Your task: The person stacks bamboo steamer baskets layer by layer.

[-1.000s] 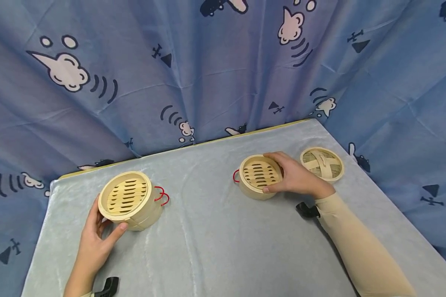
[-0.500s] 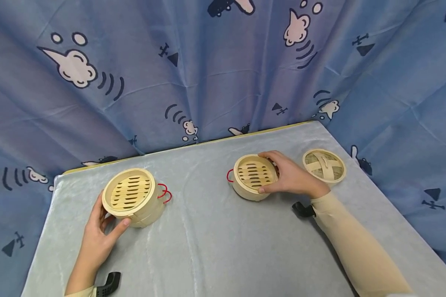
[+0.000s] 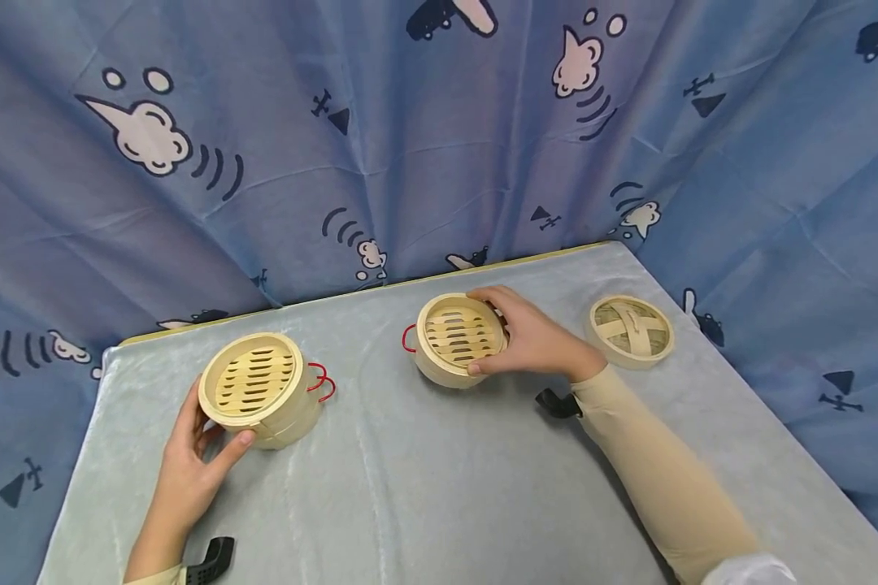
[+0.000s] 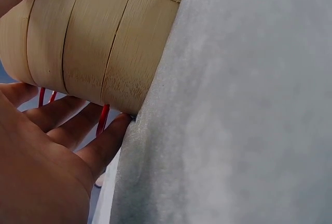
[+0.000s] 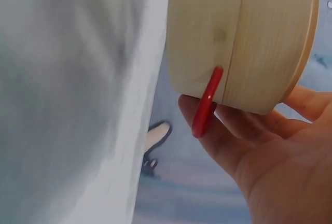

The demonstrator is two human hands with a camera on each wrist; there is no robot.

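On the left side of the table stands a stack of bamboo steamer baskets (image 3: 285,422) with a slatted top and red handles. My left hand (image 3: 186,479) is curled round its near left side, thumb on the front; in the left wrist view its fingers (image 4: 106,146) lie along the wall by the red handles. A single bamboo steamer basket (image 3: 454,372), slatted inside, is in my right hand (image 3: 537,337), thumb at the front and fingers at the back. In the right wrist view this basket (image 5: 207,37) appears raised off the table, a red handle (image 5: 207,102) by the fingers.
A round bamboo steamer lid (image 3: 632,329) with a woven top and crossed bands lies at the back right. Grey cloth covers the table (image 3: 424,487). A blue patterned curtain (image 3: 424,146) hangs behind the back edge and along the right.
My right hand has moved left with the single steamer basket, away from the lid and nearer the stack. The left hand and the stack stay about where they were.
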